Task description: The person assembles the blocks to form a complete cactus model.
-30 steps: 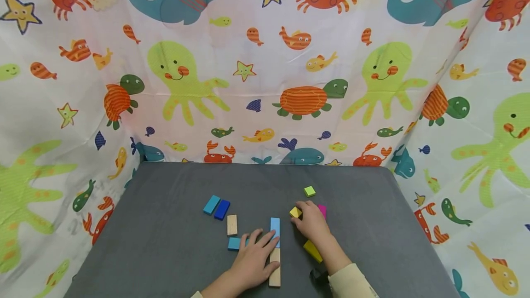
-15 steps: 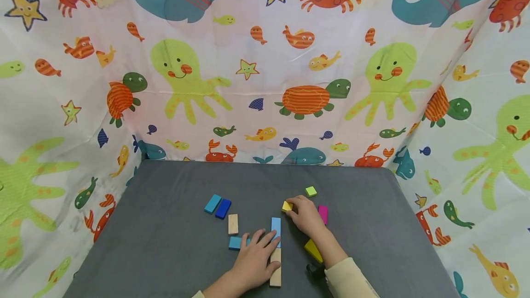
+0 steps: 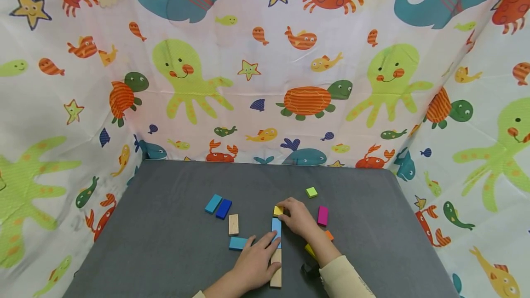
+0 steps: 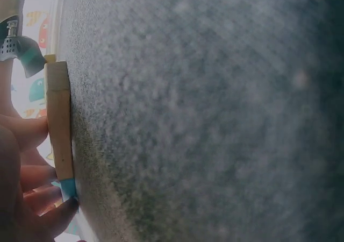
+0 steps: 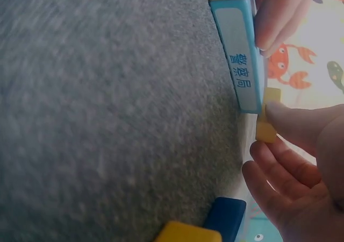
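A small yellow block (image 3: 278, 210) is pinched in my right hand (image 3: 284, 213), right at the far end of a long light blue block (image 3: 276, 230). In the right wrist view the yellow block (image 5: 267, 125) touches the end of that light blue block (image 5: 238, 54), which bears printed characters. My left hand (image 3: 265, 244) lies flat across the light blue block and the wooden block (image 3: 275, 270) lined up behind it. The left wrist view shows the wooden block (image 4: 59, 126) edge-on beside my fingers (image 4: 33, 173).
On the grey table (image 3: 165, 261) lie a light blue (image 3: 213, 203) and a dark blue block (image 3: 223, 208), a wooden block (image 3: 233, 224), a teal block (image 3: 238, 243), a green cube (image 3: 311, 192), magenta (image 3: 322, 215), orange (image 3: 329, 235) and yellow (image 3: 309, 249) blocks. A sea-animal cloth walls three sides.
My right hand has carried the small yellow block leftward, from beside the magenta block to the far end of the light blue block. The left hand has stayed put.
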Demonstrator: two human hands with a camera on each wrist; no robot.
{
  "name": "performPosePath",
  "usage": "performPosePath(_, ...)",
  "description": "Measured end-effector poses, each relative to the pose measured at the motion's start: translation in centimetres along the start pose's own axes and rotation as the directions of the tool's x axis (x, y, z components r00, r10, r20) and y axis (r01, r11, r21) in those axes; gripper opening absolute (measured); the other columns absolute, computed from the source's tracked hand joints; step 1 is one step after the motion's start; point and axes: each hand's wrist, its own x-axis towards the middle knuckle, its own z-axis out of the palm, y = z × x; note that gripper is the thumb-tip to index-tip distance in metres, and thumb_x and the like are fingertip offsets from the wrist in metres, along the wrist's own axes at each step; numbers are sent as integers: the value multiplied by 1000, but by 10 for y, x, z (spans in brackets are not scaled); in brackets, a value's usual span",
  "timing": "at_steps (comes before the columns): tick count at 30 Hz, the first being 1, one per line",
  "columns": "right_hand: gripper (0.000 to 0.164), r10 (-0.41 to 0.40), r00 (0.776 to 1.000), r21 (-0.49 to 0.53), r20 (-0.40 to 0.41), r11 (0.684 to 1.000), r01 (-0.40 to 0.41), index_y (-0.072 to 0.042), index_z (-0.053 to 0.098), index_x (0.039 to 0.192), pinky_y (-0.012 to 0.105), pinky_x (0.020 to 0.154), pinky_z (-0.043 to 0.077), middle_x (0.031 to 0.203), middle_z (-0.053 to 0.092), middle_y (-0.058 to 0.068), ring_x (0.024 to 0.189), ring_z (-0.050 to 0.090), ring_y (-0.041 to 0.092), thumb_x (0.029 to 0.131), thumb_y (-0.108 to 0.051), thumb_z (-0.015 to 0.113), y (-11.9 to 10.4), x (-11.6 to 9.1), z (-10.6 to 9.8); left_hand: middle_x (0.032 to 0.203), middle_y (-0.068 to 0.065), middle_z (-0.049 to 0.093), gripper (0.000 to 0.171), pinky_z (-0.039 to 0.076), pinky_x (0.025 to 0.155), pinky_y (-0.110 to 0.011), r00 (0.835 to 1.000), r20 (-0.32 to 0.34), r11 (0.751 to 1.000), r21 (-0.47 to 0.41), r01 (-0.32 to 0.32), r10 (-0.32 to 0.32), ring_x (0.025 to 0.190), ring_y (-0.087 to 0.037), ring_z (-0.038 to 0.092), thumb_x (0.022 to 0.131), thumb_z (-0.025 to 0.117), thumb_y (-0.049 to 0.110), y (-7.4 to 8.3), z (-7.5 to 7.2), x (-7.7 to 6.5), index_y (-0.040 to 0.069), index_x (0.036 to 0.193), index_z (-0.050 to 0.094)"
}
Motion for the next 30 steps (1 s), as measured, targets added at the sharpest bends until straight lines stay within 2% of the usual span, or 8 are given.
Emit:
performPosePath(10,29,-57,998,-3,34,998,57,-8,72,121,42,85,55,115,66,8,99,64,23,92,-11,74,2,0,2,164,0,33,64,38,114,-54,998,61,999,26,21,-23,147,-17,39,100,58,48,8,-8,1,20,155,42)
performPosePath(21,27,-53,997,0,60,999,53,-5,71,121,47,90,54,117,65,11,102,63,27,94,-10,70,1,1,3,164,-2,33,63,39,115,-51,998,58,1000,24,21,-22,147,-17,38,100,58,47,10,-11,1,19,155,43)
performPosePath(30,41,-58,998,33,16,998,57,-6,59,139,47,91,55,117,66,11,103,65,24,98,-10,65,1,-4,-5,163,-3,34,63,38,115,-50,997,66,1000,15,24,-25,147,-18,38,100,58,47,11,-12,1,18,154,43)
